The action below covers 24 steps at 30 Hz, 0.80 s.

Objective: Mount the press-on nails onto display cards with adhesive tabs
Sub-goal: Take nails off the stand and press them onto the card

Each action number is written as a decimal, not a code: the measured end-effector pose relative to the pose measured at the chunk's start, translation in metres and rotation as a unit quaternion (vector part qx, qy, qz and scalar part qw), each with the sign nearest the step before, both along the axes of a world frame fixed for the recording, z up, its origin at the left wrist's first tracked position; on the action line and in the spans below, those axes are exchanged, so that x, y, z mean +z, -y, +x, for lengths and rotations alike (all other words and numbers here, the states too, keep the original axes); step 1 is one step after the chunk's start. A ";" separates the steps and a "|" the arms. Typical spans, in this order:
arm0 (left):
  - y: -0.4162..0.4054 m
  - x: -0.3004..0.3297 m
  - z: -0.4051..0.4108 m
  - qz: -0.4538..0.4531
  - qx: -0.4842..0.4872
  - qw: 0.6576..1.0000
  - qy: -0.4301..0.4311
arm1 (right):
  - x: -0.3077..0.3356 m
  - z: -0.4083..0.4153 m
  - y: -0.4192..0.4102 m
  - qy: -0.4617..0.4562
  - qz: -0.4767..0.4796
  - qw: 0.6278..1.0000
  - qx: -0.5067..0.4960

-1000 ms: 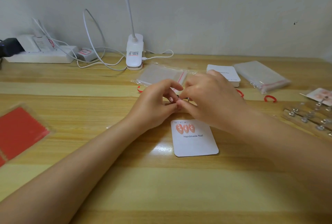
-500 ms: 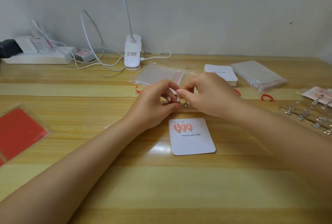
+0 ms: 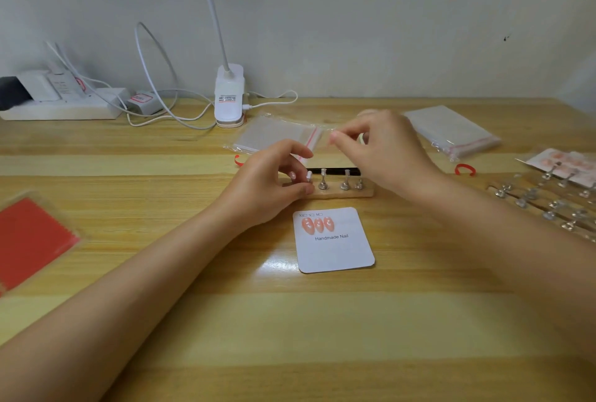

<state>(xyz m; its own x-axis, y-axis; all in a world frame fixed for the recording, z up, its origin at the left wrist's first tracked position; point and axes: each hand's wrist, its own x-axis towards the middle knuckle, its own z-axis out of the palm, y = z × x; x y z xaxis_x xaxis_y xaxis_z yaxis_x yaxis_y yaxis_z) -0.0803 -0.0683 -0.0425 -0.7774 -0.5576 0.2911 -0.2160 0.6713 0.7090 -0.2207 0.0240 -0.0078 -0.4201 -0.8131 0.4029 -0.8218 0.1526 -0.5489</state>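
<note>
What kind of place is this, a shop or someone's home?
Probably a small home craft desk for packing handmade nails: a wooden table against a plain wall, a "Handmade Nail" card holding three nails, a clip-on lamp, and resealable bags.

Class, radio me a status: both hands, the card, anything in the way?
Left hand grip on a stand peg. Right hand raised, pinching; contents unclear. Display card holds three nails. Card unobstructed.

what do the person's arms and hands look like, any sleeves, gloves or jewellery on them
Both forearms are bare up to the frame edge, with no sleeves in view. The left hand and the right hand wear no gloves, and no rings, watch or bracelets show on either hand or wrist. A fingernail on the left hand looks glossy and pale with a small pattern; the blur hides finer detail.
</note>
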 end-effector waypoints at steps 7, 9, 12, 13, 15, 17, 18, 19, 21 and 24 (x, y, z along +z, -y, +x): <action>0.001 0.015 0.014 -0.080 -0.041 0.995 0.051 | -0.018 0.000 -0.046 0.109 -0.093 0.988 0.059; -0.007 0.019 0.022 -0.151 -0.024 0.988 0.001 | -0.027 0.001 -0.053 0.123 -0.091 0.987 0.058; -0.022 0.016 0.030 -0.207 -0.050 0.977 -0.001 | -0.039 0.004 -0.056 0.128 -0.074 0.987 0.065; -0.027 0.012 0.031 -0.207 -0.060 0.976 0.013 | -0.041 0.005 -0.056 0.128 -0.065 0.987 0.067; -0.035 0.004 0.030 -0.209 -0.068 0.975 0.029 | -0.045 0.007 -0.057 0.116 -0.046 0.990 0.067; -0.037 -0.003 0.029 -0.237 -0.076 0.968 0.033 | -0.048 0.009 -0.058 0.074 -0.034 0.994 0.070; -0.037 -0.005 0.028 -0.246 -0.082 0.965 0.037 | -0.049 0.010 -0.059 0.039 -0.029 0.996 0.073; -0.038 -0.007 0.028 -0.250 -0.086 0.964 0.040 | -0.049 0.011 -0.059 -0.001 -0.025 0.997 0.077; -0.038 -0.008 0.029 -0.246 -0.088 0.965 0.037 | -0.049 0.014 -0.060 -0.077 -0.017 0.993 0.084; -0.038 -0.008 0.029 -0.236 -0.088 0.967 0.037 | -0.048 0.016 -0.061 -0.139 -0.009 0.986 0.090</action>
